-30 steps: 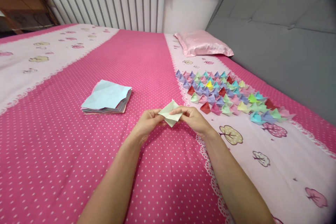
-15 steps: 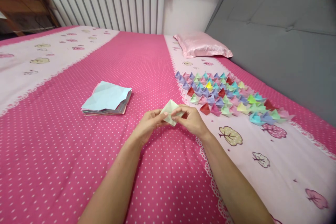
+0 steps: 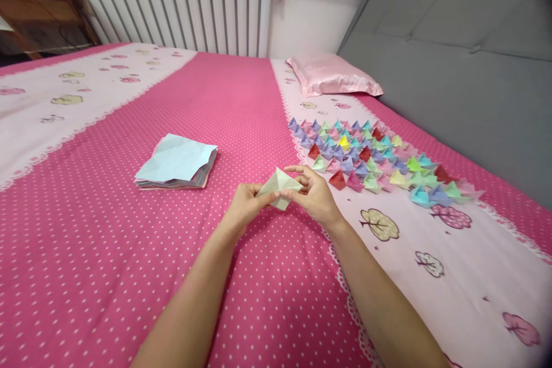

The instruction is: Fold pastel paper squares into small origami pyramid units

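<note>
A pale green folded paper piece [image 3: 279,185] is held between both my hands just above the pink dotted bedspread [image 3: 107,241]. My left hand [image 3: 242,206] pinches its left edge. My right hand [image 3: 316,195] grips its right side, index finger stretched over the top. A stack of coloured paper squares [image 3: 176,163], light blue on top, lies to the left of my hands. To the right, several small folded paper shapes [image 3: 371,155] in many colours lie in rows on the pale pink strip.
A pink satin pillow [image 3: 332,75] rests at the far end by the grey padded headboard [image 3: 457,52]. A white radiator [image 3: 185,6] runs along the far wall, with a wooden piece of furniture [image 3: 38,17] at far left.
The paper piece has been turned and pressed into a more pointed, pyramid-like form. My right index finger has lifted over its top. Both hands stay in the same place.
</note>
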Available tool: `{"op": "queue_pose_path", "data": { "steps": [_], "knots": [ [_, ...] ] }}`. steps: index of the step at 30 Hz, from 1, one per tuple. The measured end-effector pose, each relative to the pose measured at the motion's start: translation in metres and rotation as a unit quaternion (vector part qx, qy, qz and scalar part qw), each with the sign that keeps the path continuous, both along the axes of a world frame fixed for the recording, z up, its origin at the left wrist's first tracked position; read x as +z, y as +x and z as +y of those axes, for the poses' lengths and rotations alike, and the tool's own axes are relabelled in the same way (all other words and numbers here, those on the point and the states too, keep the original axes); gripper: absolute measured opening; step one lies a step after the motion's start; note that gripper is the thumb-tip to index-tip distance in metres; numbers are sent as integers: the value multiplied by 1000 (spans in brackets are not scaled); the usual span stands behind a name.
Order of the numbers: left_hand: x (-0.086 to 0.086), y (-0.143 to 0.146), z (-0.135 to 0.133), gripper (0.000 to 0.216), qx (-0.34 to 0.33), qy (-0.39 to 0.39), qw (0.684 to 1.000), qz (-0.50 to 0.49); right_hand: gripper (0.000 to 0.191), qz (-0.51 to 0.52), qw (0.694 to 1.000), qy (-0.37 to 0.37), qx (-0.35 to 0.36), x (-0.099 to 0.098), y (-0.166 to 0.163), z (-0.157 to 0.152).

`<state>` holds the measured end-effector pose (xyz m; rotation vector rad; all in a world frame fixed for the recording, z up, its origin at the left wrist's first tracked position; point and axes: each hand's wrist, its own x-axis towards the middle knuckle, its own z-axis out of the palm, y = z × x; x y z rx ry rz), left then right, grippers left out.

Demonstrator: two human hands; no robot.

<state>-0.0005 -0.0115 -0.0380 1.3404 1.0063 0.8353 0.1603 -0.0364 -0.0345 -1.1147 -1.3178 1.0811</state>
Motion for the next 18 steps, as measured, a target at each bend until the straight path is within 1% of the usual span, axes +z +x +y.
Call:
{"op": "queue_pose_path", "data": {
  "steps": [4,9,14,18],
  "knots": [
    [1,-1,1,26,-1,-4,1000,-3,47,-4,1000,-4,-3,1,3,0],
    [-3,-3,3,25,4,-1,1000,6,46,-10,1000,-21,17,1,12,1],
    [-1,-3,2,21,-11,-35,999,-15,41,-31,998,-33,53,0,22,2],
    [4,-2,3,19,-29,-58,998,-29,38,-17,996,-56,69,1,27,3]
  ]
}}
